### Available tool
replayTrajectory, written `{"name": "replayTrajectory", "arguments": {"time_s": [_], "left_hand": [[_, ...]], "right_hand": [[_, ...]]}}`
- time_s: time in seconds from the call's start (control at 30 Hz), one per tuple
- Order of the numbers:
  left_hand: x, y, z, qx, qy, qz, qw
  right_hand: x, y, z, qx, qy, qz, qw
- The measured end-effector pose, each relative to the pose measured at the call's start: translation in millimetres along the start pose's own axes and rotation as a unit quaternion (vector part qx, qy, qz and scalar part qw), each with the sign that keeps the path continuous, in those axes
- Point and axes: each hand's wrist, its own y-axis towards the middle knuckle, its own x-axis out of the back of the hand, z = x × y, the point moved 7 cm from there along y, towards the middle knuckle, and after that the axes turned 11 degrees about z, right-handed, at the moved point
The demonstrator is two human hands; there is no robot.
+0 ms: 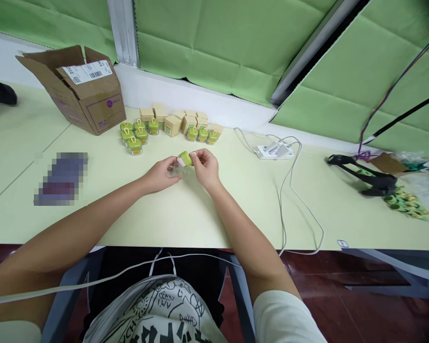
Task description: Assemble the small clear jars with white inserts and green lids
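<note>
Over the middle of the table, my left hand point(161, 175) is closed on a small clear plastic container point(179, 171). My right hand point(206, 167) pinches a green lid point(185, 158) with a pale underside, tilted just above the container. The lid appears apart from the container, though the fingers hide part of the edge. Similar small clear jars with green lids and pale loops point(134, 145) stand in a group beyond my left hand. More of these green-lidded jars point(202, 135) are lined up behind my right hand.
Several small beige boxes point(172, 125) stand behind the jars. An open cardboard carton point(103, 112) is at the back left, with a blurred-out object point(62, 178) in front. A power strip point(274, 151) trails white cables at right. Farther right lie a black strap-like object point(364, 176) and green-yellow pieces point(407, 204).
</note>
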Motion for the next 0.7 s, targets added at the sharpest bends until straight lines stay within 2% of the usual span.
{"name": "replayTrajectory", "arguments": {"time_s": [0.23,0.4,0.57,0.7], "left_hand": [[5.5,-3.7,-10.3,-0.037,0.028,-0.033,0.998],[6.5,-13.9,-34.9,-0.107,0.093,-0.047,0.989],[3.9,-21.5,-56.2,-0.147,0.11,-0.05,0.982],[15.6,-22.9,-55.3,-0.132,0.093,-0.093,0.983]], "right_hand": [[7.0,0.7,-3.8,-0.006,0.008,-0.035,0.999],[9.1,-1.5,3.4,0.005,0.006,-0.048,0.999],[3.6,-4.7,8.7,0.013,-0.01,-0.034,0.999],[4.0,-4.0,10.1,0.013,-0.007,-0.033,0.999]]}}
